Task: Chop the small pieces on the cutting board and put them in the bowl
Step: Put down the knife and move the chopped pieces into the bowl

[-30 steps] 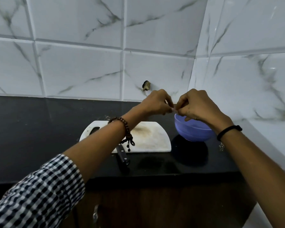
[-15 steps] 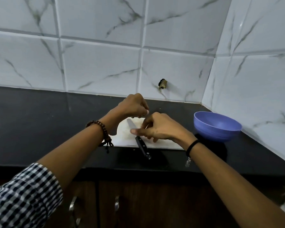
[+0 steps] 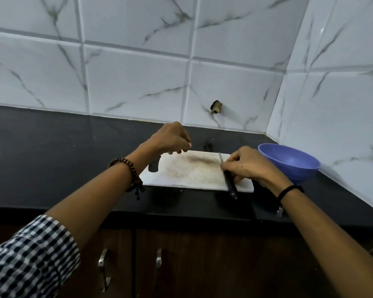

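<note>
Fingers (image 3: 229, 162) of right hand (image 3: 246, 167) pinch the knife (image 3: 231, 185) lying on the cutting board (image 3: 187, 173); left hand (image 3: 170, 138) fingers bunched above it, contents unclear. Pieces too small to see (light, probably). Grip knife's stiff handle; bowl (image 3: 293, 162) just right.

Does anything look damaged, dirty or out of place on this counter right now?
Yes. A ragged dark hole breaks the wall tile, and the white cutting board carries a brown smear across its middle. The knife overhangs the board's front edge.
</note>
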